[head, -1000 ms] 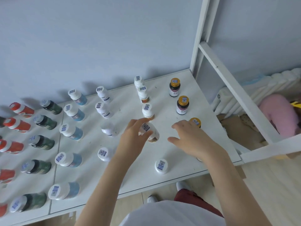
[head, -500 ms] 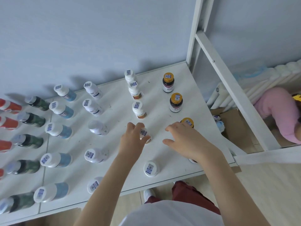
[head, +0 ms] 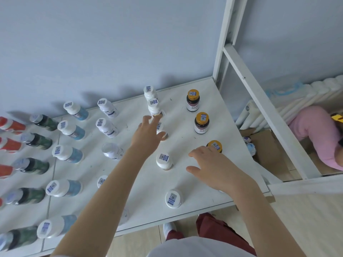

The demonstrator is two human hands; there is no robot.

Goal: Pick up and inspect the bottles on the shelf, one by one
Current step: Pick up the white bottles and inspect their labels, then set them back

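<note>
Rows of small bottles with barcode stickers on their caps stand on a white shelf [head: 148, 191]. My left hand [head: 146, 134] reaches back with fingers spread, against a white-capped bottle [head: 164, 137] that it mostly hides; it grips nothing. Just nearer to me, another white-capped bottle [head: 164, 161] stands free between my hands. My right hand [head: 213, 167] hovers low over the shelf, fingers apart and empty. Its fingertips are beside a yellow-capped dark bottle [head: 215, 145].
Two more yellow-capped bottles [head: 201, 123] stand at the back right, and white [head: 107, 127], blue-labelled [head: 68, 154], green [head: 35, 140] and red [head: 11, 125] bottles fill the left. A white frame post [head: 222, 43] and slanted brace [head: 259, 101] bound the right side. A cardboard box [head: 263, 145] lies below.
My left hand let go of the white-capped bottle, which now stands on the shelf, and moved back to the bottle behind it. My right hand barely moved.
</note>
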